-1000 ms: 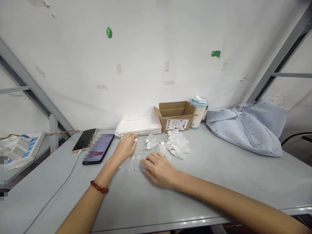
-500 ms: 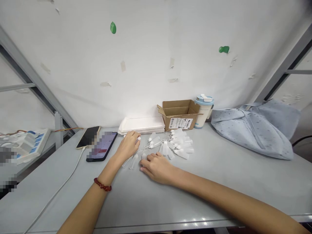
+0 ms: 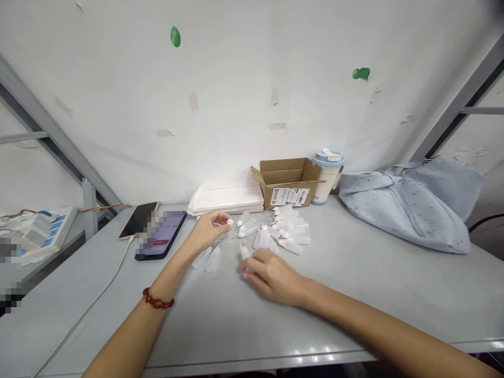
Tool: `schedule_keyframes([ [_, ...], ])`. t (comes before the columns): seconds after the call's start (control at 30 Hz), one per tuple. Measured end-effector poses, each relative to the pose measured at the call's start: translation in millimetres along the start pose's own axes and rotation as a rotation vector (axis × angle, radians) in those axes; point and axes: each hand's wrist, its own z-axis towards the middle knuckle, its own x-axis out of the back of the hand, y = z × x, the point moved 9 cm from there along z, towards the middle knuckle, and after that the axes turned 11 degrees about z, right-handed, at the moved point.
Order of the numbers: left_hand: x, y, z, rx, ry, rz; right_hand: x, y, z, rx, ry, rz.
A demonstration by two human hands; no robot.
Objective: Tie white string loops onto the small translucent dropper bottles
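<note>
Between finger and thumb, my left hand (image 3: 210, 229) pinches a small white cap-like piece (image 3: 230, 222). My right hand (image 3: 271, 273), lower and to the right, grips a small translucent bottle (image 3: 244, 251) whose white neck points up from the fingertips. Behind my right hand spreads a pile of similar translucent bottles (image 3: 291, 226), some with thin spouts. Two more bottles (image 3: 213, 260) lie flat just below my left hand.
A small open cardboard box (image 3: 289, 194) stands against the wall beside a blue-lidded cup (image 3: 327, 176). Stacked white sheets or packets (image 3: 230, 198) lie left of it. Two phones (image 3: 163, 236) rest at left, one with a cable. A pale blue cloth bag (image 3: 405, 210) slumps at right.
My right hand has shifted right, and a bottle now shows upright in its fingers. My left hand has turned, bringing the pinched white piece into clearer view. The camera view has shifted slightly.
</note>
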Motion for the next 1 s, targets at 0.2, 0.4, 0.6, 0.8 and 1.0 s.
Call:
schedule_keyframes([
  [0.2,-9.8,3.6,-8.5,0.11,-0.18,-0.288,16.8,1.2,2.1,0.041,0.191,0.0],
  [0.4,-32.9,14.9,-20.8,0.084,-0.46,-0.322,16.4,9.5,2.4,0.023,0.254,0.062],
  [0.6,-38.8,19.0,-23.4,0.062,-0.487,-0.339,9.5,7.0,4.1,0.037,0.195,0.074],
  [0.8,-46.1,24.6,-27.8,0.002,-0.565,-0.31,12.4,7.8,2.8,0.029,0.185,0.143],
  [1.0,-45.5,29.0,-28.0,-0.051,-0.569,-0.245,19.1,15.3,1.3,-0.049,0.233,0.283],
])
